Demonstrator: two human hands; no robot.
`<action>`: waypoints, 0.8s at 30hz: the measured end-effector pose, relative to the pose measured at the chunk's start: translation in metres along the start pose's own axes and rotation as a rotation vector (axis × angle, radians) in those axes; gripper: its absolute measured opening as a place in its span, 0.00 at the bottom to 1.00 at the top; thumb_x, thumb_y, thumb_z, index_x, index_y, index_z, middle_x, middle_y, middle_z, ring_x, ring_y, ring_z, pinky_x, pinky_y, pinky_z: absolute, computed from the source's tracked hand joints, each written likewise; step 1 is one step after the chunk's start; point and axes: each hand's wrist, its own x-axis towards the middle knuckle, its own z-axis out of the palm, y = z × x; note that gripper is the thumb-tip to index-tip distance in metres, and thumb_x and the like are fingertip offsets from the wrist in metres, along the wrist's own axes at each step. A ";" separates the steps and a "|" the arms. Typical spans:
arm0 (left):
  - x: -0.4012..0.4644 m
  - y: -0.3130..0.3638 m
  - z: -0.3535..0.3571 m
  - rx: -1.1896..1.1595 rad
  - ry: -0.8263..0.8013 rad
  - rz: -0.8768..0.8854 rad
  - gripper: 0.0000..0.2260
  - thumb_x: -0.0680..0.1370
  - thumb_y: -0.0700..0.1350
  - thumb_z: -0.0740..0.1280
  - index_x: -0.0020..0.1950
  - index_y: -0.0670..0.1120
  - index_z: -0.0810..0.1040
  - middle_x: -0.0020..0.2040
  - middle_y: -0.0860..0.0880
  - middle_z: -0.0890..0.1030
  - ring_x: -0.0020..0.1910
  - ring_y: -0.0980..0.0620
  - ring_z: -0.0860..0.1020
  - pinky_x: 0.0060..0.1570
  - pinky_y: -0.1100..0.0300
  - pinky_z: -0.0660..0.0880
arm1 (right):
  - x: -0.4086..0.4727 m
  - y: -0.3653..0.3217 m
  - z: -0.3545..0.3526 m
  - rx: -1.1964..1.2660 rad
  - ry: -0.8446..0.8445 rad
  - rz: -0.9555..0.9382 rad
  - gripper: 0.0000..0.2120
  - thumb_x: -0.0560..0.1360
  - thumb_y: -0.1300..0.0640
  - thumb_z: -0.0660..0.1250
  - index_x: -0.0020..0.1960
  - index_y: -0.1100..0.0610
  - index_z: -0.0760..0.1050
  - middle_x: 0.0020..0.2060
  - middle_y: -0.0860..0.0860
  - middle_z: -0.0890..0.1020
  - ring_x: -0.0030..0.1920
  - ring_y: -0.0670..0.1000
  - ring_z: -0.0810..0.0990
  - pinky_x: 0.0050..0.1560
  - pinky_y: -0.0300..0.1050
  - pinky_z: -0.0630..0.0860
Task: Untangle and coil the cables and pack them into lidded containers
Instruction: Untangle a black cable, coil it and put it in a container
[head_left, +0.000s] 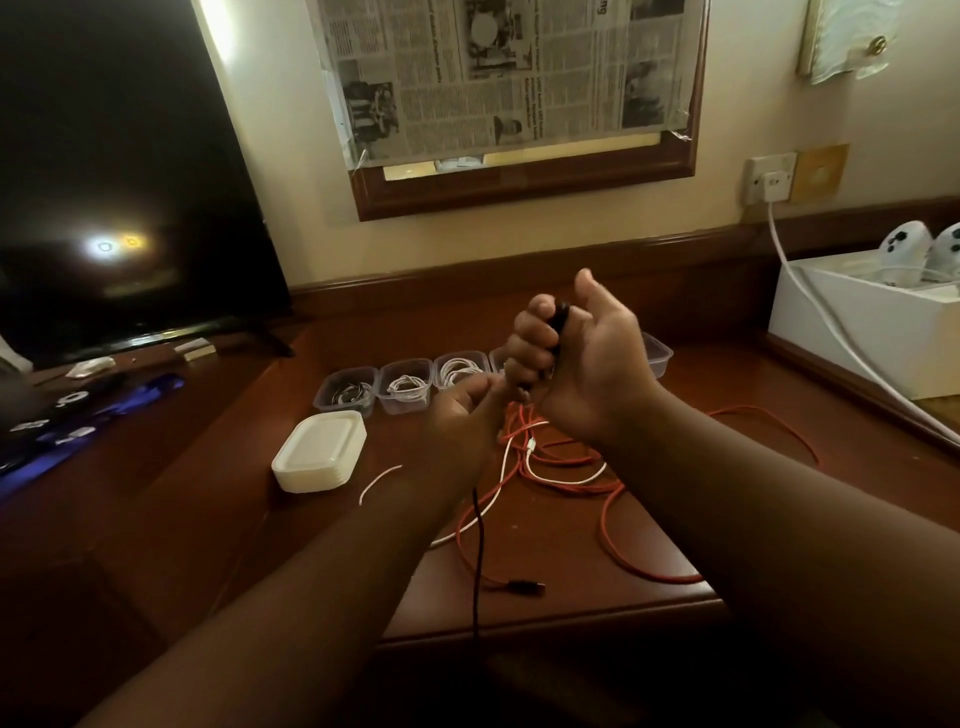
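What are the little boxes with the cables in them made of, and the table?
The little boxes look like thin clear plastic: you can see the coiled white cables through their walls. The stack of lids looks like cloudy white plastic, smooth and a bit shiny. The table seems to be dark reddish wood with a glossy varnish, since light glints on its rounded edge.

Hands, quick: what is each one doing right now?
Left hand: pinches the black cable.
Right hand: grips the coiled part of that cable.

Newspaper taped over the window, only "mg" legible at top, remaining print too small
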 end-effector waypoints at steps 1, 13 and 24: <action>-0.003 -0.002 0.001 0.109 -0.035 0.020 0.09 0.82 0.44 0.62 0.49 0.39 0.79 0.22 0.58 0.71 0.21 0.62 0.68 0.25 0.73 0.63 | 0.001 -0.001 -0.001 -0.101 0.054 -0.077 0.27 0.82 0.38 0.45 0.38 0.56 0.68 0.29 0.50 0.65 0.29 0.48 0.63 0.32 0.43 0.62; 0.007 0.006 -0.028 0.583 -0.068 0.389 0.03 0.78 0.40 0.70 0.46 0.42 0.83 0.35 0.56 0.80 0.35 0.62 0.80 0.34 0.71 0.73 | 0.001 0.013 -0.020 -1.488 0.045 0.044 0.31 0.82 0.36 0.46 0.35 0.56 0.72 0.28 0.51 0.72 0.28 0.49 0.68 0.33 0.44 0.66; -0.006 -0.001 -0.005 -0.079 0.045 -0.056 0.05 0.81 0.41 0.64 0.49 0.42 0.79 0.24 0.57 0.72 0.22 0.62 0.68 0.23 0.70 0.64 | -0.003 -0.001 0.003 -0.114 -0.013 0.138 0.31 0.81 0.34 0.46 0.32 0.56 0.65 0.23 0.49 0.63 0.22 0.48 0.61 0.24 0.41 0.61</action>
